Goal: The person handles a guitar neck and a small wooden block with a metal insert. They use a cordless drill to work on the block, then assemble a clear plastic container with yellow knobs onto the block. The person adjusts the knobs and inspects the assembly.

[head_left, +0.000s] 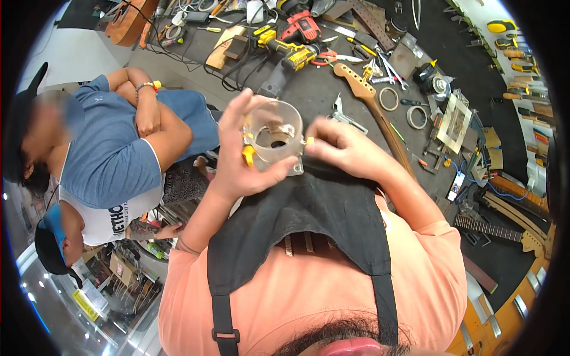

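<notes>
A clear plastic cylinder (256,123) with a dark hole in its floor and a flat plate below is held up in front of my apron. It looks like a trim router base. My left hand (233,157) is wrapped round its left side, fingers up behind it and thumb along the near edge. A yellow lever (248,155) sticks out beside that palm. On the cylinder's right side, my right hand (338,145) is closed with fingertips at a small yellow knob (310,140). Motion blurs some of the right fingers, and the far side of the cylinder is partly hidden.
A dark workbench (231,44) holds a yellow drill (297,56), a red power tool (303,26), a guitar neck (365,89), tape rings (389,99) and a caliper (347,118). Two people stand at my left, one with folded arms (145,110). Tools hang at the right wall.
</notes>
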`<state>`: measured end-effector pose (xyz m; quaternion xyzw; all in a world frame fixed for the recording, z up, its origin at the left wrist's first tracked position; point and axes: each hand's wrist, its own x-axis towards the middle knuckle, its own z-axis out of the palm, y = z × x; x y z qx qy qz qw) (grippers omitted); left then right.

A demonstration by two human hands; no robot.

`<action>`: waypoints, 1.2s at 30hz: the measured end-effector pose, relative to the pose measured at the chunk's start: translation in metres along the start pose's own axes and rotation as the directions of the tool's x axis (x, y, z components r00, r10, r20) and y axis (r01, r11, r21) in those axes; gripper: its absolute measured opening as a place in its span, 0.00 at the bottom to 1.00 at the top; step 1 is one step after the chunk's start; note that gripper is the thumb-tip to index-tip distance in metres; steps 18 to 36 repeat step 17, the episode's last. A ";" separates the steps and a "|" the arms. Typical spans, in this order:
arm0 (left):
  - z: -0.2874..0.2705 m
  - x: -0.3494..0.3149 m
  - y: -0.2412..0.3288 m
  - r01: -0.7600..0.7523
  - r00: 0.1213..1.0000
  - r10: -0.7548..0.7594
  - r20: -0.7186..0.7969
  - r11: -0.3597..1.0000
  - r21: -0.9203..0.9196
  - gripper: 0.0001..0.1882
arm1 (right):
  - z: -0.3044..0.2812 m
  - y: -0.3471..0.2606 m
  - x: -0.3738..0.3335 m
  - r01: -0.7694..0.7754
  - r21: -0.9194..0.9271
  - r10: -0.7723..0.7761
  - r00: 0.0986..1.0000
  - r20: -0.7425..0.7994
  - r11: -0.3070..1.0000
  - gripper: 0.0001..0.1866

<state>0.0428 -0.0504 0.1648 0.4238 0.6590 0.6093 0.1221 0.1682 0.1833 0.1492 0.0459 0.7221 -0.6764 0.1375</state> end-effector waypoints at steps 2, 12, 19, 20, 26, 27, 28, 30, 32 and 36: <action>0.000 0.000 0.004 0.040 0.999 -0.040 0.000 0.999 -0.014 0.66 | -0.005 -0.001 -0.006 0.052 -0.059 -0.049 0.998 0.041 0.997 0.41; 0.028 -0.015 0.017 0.212 0.974 -0.212 -0.072 0.977 -0.020 0.66 | -0.014 0.004 -0.020 0.116 -0.068 -0.112 0.991 0.069 0.991 0.21; 0.041 -0.019 0.017 0.213 0.974 -0.211 -0.085 0.977 0.014 0.65 | -0.025 0.012 -0.023 0.017 0.035 -0.024 0.978 0.206 0.999 0.34; 0.041 -0.019 0.017 0.213 0.974 -0.211 -0.085 0.977 0.014 0.65 | -0.025 0.012 -0.023 0.017 0.035 -0.024 0.978 0.206 0.999 0.34; 0.041 -0.019 0.017 0.213 0.974 -0.211 -0.085 0.977 0.014 0.65 | -0.025 0.012 -0.023 0.017 0.035 -0.024 0.978 0.206 0.999 0.34; 0.041 -0.019 0.017 0.213 0.974 -0.211 -0.085 0.977 0.014 0.65 | -0.025 0.012 -0.023 0.017 0.035 -0.024 0.978 0.206 0.999 0.34; 0.041 -0.019 0.017 0.213 0.974 -0.211 -0.085 0.977 0.014 0.65 | -0.025 0.012 -0.023 0.017 0.035 -0.024 0.978 0.206 0.999 0.34; 0.041 -0.019 0.017 0.213 0.974 -0.211 -0.085 0.977 0.014 0.65 | -0.025 0.012 -0.023 0.017 0.035 -0.024 0.978 0.206 0.999 0.34; 0.041 -0.019 0.017 0.213 0.974 -0.211 -0.085 0.977 0.014 0.65 | -0.025 0.012 -0.023 0.017 0.035 -0.024 0.978 0.206 0.999 0.34; 0.041 -0.019 0.017 0.213 0.974 -0.211 -0.085 0.977 0.014 0.65 | -0.025 0.012 -0.023 0.017 0.035 -0.024 0.978 0.206 0.999 0.34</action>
